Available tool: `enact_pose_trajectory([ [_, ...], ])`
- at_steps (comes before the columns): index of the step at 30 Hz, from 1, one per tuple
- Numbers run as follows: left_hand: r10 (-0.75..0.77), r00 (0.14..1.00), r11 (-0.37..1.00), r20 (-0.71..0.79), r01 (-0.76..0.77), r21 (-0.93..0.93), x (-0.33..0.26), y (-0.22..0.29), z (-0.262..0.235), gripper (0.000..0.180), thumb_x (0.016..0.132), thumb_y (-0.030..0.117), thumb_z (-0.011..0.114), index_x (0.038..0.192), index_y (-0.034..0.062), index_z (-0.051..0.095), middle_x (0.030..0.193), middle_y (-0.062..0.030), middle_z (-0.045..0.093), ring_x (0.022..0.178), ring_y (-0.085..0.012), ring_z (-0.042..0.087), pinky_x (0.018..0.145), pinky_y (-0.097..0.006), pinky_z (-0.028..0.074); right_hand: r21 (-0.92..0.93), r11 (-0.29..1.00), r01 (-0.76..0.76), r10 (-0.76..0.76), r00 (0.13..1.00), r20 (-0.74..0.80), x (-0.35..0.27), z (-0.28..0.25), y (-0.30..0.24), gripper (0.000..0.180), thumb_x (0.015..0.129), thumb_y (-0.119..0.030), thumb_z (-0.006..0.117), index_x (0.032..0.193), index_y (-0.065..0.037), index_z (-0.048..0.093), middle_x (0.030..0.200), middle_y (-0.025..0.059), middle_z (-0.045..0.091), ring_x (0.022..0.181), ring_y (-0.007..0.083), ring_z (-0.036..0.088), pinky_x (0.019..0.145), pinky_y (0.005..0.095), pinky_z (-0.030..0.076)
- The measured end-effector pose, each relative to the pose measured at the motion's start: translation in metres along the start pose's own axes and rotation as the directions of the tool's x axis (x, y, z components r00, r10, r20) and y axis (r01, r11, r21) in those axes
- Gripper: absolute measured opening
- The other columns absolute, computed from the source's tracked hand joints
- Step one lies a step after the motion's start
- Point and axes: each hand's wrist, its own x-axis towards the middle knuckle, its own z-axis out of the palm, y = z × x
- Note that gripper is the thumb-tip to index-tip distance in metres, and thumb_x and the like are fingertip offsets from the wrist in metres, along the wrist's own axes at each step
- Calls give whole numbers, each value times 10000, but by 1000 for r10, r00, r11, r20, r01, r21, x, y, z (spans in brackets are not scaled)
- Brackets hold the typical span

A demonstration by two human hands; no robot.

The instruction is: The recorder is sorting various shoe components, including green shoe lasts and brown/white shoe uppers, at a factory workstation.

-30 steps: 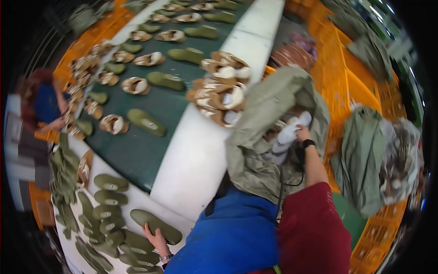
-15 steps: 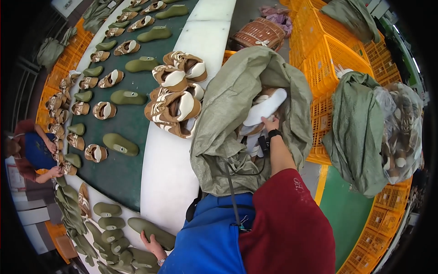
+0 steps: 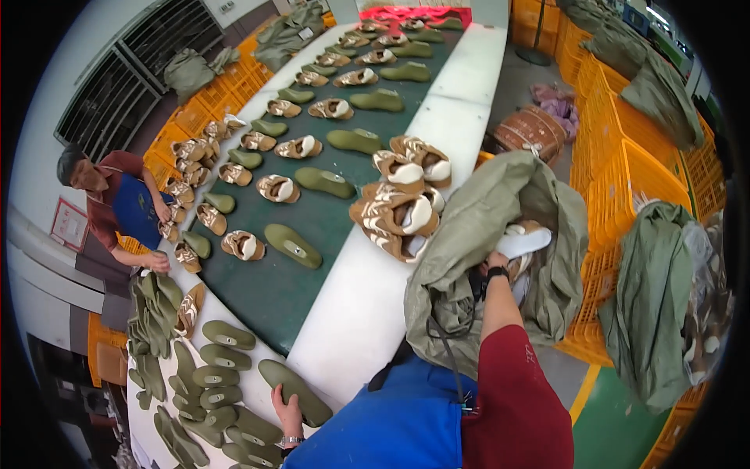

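My left hand (image 3: pixel 288 413) grips the near side of a large green shoe last (image 3: pixel 300 389), which lies on the white tabletop. The undersides of its fingers are hidden. My right hand (image 3: pixel 492 263) reaches into an open grey-green woven sack (image 3: pixel 461 219). Its fingers are partly hidden there, beside a shoe with a white sole (image 3: pixel 525 241), so its grip cannot be made out. More shoes show dimly in the sack. Just left of the sack, brown-and-cream sneakers (image 3: pixel 398 215) are piled on the table edge.
Rows of sneakers and green lasts stand on a dark green conveyor belt (image 3: pixel 312 230). More lasts (image 3: pixel 226 357) lie at the near left. Across the belt, a co-worker (image 3: pixel 125 195) handles shoes. Orange crates (image 3: pixel 633 187) and another sack (image 3: pixel 648 289) stand at the right.
The view has swung left and up, showing more of the belt. My right hand has shifted from the white sole's edge to the shoe's left side; my left hand stays at the last.
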Motion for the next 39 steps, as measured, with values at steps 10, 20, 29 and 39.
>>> enact_pose_trajectory([
  [10, 36, 999, 995, -10, -35, 89, -5, 29, 22, 525, 729, 199, 619, 1214, 46, 491, 1338, -232, 353, 1237, -355, 368, 1028, -363, 326, 96, 993, -73, 82, 992, -100, 86, -97, -79, 311, 808, -435, 567, 795, -124, 572, 628, 36, 514, 518, 200, 469, 466, 322, 385],
  [20, 24, 998, 996, -53, -20, 91, -10, 20, 17, 531, 731, 263, 609, 1227, 113, 495, 1359, -233, 319, 1199, -369, 414, 988, -373, 378, -895, 300, 331, -873, 474, -117, 93, -73, -119, 205, 748, -183, 556, 635, -11, 561, 595, 93, 562, 555, 231, 538, 520, 382, 448],
  [29, 26, 999, 989, -28, -21, 145, -14, 24, 15, 541, 728, 281, 607, 1232, 125, 492, 1362, -236, 317, 1145, -387, 465, 956, -398, 409, -883, 226, 411, -842, 538, 35, 91, 12, -114, 173, 748, -170, 554, 688, -9, 572, 634, 99, 579, 594, 238, 547, 556, 376, 452],
  [39, 20, 997, 990, -71, -10, 140, -21, 22, 18, 544, 747, 275, 622, 1246, 116, 472, 1337, -226, 363, 1178, -372, 439, 989, -377, 378, -911, 96, 401, -775, 604, 184, 105, 20, -97, 152, 749, -156, 553, 747, -7, 585, 678, 107, 598, 637, 246, 558, 595, 370, 456],
])
